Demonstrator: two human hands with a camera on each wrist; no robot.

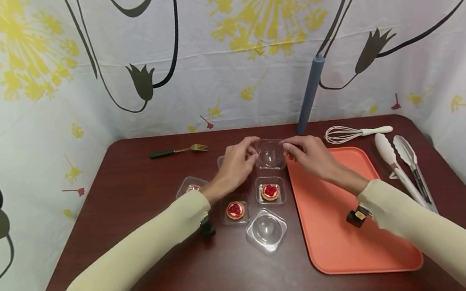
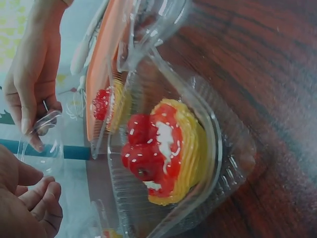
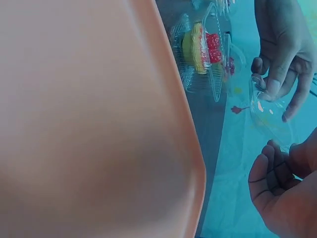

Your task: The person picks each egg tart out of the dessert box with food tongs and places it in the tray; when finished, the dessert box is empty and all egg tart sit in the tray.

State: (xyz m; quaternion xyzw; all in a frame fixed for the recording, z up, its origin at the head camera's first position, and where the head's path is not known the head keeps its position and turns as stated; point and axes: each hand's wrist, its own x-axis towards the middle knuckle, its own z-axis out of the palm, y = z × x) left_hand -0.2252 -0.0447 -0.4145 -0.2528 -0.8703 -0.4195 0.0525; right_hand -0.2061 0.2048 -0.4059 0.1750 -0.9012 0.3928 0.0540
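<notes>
Both hands hold a clear plastic domed lid [image 1: 270,155] above the back of the table, near the tray's far left corner. My left hand [image 1: 236,165] pinches its left edge, while my right hand [image 1: 311,155] pinches the right edge between thumb and fingers. Just in front, a small tart with red topping [image 1: 269,192] sits in a square clear container [image 1: 282,199]. Nearer and to the left lies a second red-topped tart [image 1: 235,210] in its own container. A third tart [image 1: 193,187] is partly covered by the left forearm. Another domed lid [image 1: 266,229] rests in front.
An orange tray [image 1: 335,229] lies under the right forearm. Beyond it are a white whisk [image 1: 344,133] and tongs [image 1: 397,166]. A green-handled fork [image 1: 178,151] lies at the back left. A blue stick [image 1: 310,94] stands at the table's back edge. Another clear container is mostly hidden behind the left hand.
</notes>
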